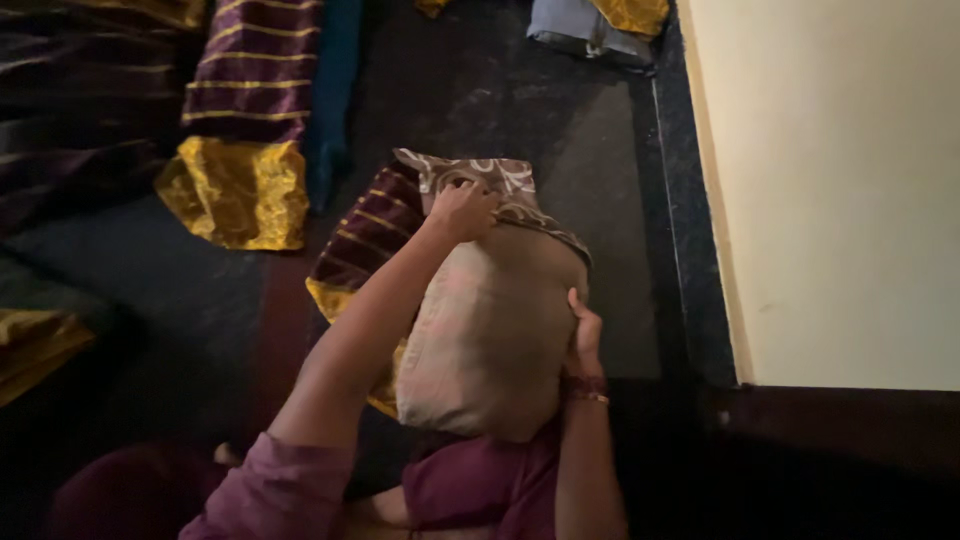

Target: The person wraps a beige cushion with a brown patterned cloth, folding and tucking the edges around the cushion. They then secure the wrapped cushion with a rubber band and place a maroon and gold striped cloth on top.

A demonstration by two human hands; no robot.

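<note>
A plump beige pillow [495, 340] stands on end in front of me, its far end inside a brown patterned pillow cover [500, 185]. My left hand [462, 208] is closed on the top edge of that cover. My right hand [583, 335] is pressed against the pillow's right side, fingers curled on the fabric, a bangle at the wrist. Under the pillow lies a dark purple cover with yellow stripes and a yellow end [360, 245].
The dark stone floor [560, 120] stretches ahead. More purple-and-yellow striped cloths [245, 110] lie at the upper left, a yellow cloth [30, 345] at the left edge, a grey and yellow bundle [595, 22] at the top. A cream wall [840, 190] rises on the right.
</note>
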